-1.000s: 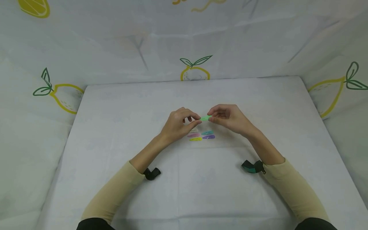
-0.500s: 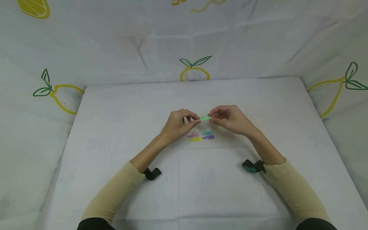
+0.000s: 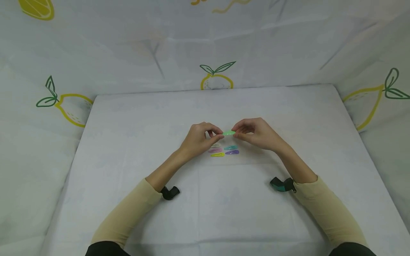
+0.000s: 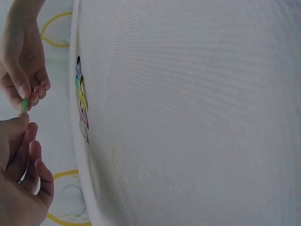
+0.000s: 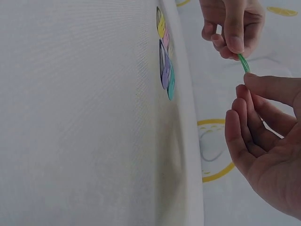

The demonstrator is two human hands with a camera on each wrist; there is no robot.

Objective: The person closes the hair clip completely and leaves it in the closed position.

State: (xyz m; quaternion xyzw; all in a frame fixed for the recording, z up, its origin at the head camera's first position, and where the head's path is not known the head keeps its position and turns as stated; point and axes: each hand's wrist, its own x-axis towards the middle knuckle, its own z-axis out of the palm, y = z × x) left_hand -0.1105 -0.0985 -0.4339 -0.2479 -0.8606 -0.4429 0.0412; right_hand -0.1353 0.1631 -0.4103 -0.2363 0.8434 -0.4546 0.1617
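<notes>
A green snap hair clip (image 3: 229,133) is held above the table between both hands. My left hand (image 3: 201,139) pinches its left end between thumb and fingertips. On the other end, my right hand (image 3: 256,133) pinches it the same way. The right wrist view shows the green clip (image 5: 243,63) bowed slightly between the two thumbs. Below the hands, several more clips lie in two columns: a pink clip (image 3: 215,150), a yellow clip (image 3: 217,155) and a pale one (image 3: 216,145) at left, a teal clip (image 3: 230,147) and a purple clip (image 3: 232,152) at right.
A white cloth covers the table (image 3: 144,117). White curtains with lemon prints stand behind and at both sides. A dark camera mount (image 3: 170,193) sits at the left wrist, and another mount (image 3: 282,185) at the right wrist.
The green clip has turned so its broad face shows more to the head camera. Both hands have come down very slightly and still pinch its ends. The clips on the table have not moved.
</notes>
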